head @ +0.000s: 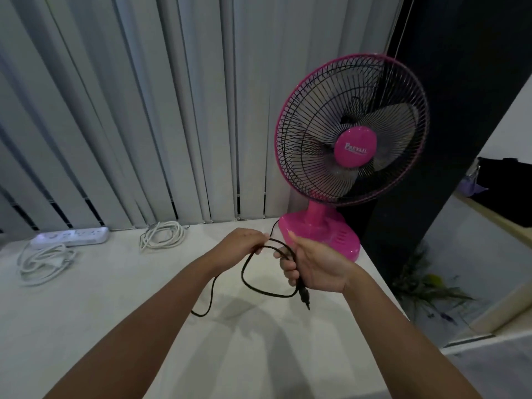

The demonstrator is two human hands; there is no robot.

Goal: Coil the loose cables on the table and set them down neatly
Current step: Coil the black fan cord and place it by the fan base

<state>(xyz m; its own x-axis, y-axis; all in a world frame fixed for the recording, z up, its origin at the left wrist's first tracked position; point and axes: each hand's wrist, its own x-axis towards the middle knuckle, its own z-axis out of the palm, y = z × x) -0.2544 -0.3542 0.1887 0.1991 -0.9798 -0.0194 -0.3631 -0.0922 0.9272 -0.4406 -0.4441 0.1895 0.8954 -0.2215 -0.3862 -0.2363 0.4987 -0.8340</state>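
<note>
**Current state.** The black cable (244, 273) is held in the air just in front of the fan (354, 151), above the table (115, 312). The right hand (313, 266) is closed around it beside the fan's base, with the plug (304, 296) hanging out below the fist. The left hand (244, 243), on the side of the right hand away from the fan, pinches the cable between curled fingers. 1 open loop hangs between the 2 hands. A further length drops under the left forearm to the table, and a thin run leads toward the back of the fan's base, so this is probably the fan's own lead.

**Step in hand (judged): forming the 1st turns of the coil.**

1. Use the right hand as the fixed collector. Do not loosen it, or the plug end will slide out.
2. Slide the left hand along the cable away from the fan to gather 1 loop's length.
3. Bring that length to the right hand and lay it beside the existing loop, matching its size.
4. Let the cable roll slightly between the fingers so no twist builds up.
5. Avoid pulling hard on the run to the fan; the fan may tip.

**Reference.** 2 white cables (162, 236) lie coiled farther from the fan, 1 next to a power strip (72, 236).
</note>
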